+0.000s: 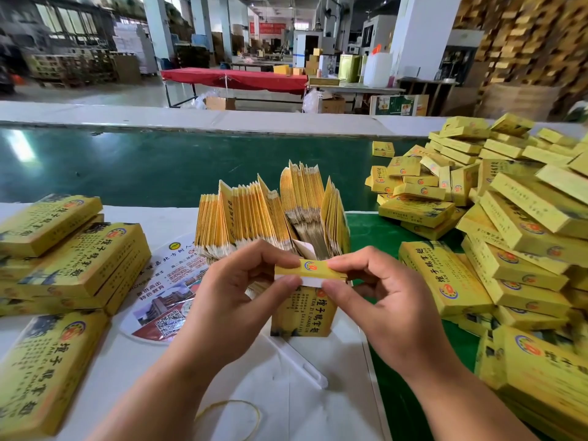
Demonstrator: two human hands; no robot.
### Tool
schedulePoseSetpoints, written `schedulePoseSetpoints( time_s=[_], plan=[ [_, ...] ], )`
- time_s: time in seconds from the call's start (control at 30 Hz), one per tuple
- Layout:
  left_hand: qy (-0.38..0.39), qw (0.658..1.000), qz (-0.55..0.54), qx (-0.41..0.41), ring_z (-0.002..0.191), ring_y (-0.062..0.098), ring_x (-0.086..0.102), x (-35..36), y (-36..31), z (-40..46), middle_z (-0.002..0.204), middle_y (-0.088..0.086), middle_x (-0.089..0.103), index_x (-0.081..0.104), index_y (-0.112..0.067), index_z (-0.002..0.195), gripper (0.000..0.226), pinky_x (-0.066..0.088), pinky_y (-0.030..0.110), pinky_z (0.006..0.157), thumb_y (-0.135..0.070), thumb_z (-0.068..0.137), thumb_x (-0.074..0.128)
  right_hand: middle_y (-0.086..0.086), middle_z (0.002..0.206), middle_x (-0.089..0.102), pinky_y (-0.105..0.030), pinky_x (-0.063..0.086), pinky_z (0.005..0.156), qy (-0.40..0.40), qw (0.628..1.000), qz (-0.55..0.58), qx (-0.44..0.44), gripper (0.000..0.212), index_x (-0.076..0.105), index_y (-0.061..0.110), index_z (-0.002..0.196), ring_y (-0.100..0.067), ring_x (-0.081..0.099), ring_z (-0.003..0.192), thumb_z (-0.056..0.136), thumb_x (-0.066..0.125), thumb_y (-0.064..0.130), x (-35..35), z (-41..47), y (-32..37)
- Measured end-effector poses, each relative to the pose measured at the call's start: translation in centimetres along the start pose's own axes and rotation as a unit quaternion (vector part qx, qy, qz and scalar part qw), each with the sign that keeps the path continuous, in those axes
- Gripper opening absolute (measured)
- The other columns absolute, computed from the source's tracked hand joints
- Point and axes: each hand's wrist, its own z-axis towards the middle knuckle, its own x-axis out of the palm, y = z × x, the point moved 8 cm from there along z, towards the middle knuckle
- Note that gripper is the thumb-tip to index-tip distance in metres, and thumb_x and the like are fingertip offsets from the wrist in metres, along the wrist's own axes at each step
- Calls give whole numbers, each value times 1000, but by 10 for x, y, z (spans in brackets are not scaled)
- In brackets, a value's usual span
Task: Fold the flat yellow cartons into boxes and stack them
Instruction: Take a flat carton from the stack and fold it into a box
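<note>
From my head view, I held one yellow carton (pixel 302 308) upright between both hands, near the table edge. My left hand (pixel 241 288) and right hand (pixel 378 291) each pinched its top flap (pixel 310 269), fingers curled, thumbs underneath. Flat cartons (pixel 273 214) stood just beyond.

Upright yellow cardboard carton (pixel 302 308) at centre, pinched at its top flap by left hand (pixel 241 291) and right hand (pixel 378 297). Behind it, a row of flat yellow cartons standing on edge (pixel 273 214). Left: stacked folded yellow boxes (pixel 79 262). Right: heaped folded yellow boxes (pixel 496 218). Near edge: thin yellow rubber band (pixel 235 412) on the white table (pixel 286 393).
</note>
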Motion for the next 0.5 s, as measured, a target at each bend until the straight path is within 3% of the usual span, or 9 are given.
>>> schedulePoseSetpoints(
  time_s=[0.1,0.2,0.27,0.4,0.5],
  plan=[
    [-8,1000,12,1,87,30,68,0,1,1,92,7,72,69,-24,93,18,54,58,75,-34,78,70,15,82,71,-14,51,58,-6,1000,-18,-13,9,69,28,89,-4,66,69,81,73,25,1,1,3],
    [-20,1000,17,2,88,26,70,0,-1,0,94,4,73,66,-26,99,22,56,55,78,-34,78,70,11,82,71,-22,55,59,-23,998,-34,-39,7,69,25,88,-7,68,71,83,73,23,1,-1,9],
    [-41,998,40,4,89,21,70,1,-3,-2,96,-2,73,62,-29,106,29,59,45,78,-37,79,68,8,80,71,-28,57,59,-38,998,-31,-48,5,69,18,87,-9,70,71,85,72,22,0,-3,11],
    [-69,983,167,11,91,3,67,7,-12,-7,98,-20,68,53,-33,122,50,56,21,73,-49,77,68,8,78,67,-12,50,57,-96,992,-28,-74,5,68,9,85,-2,65,65,84,71,13,-8,-6,20],
    [-59,957,281,34,96,1,61,18,-23,-11,106,-20,62,48,-31,129,71,51,23,78,-66,69,64,8,79,66,-8,47,57,-130,988,-24,-75,7,67,8,85,1,65,65,83,72,13,-12,-9,23]
  ],
)
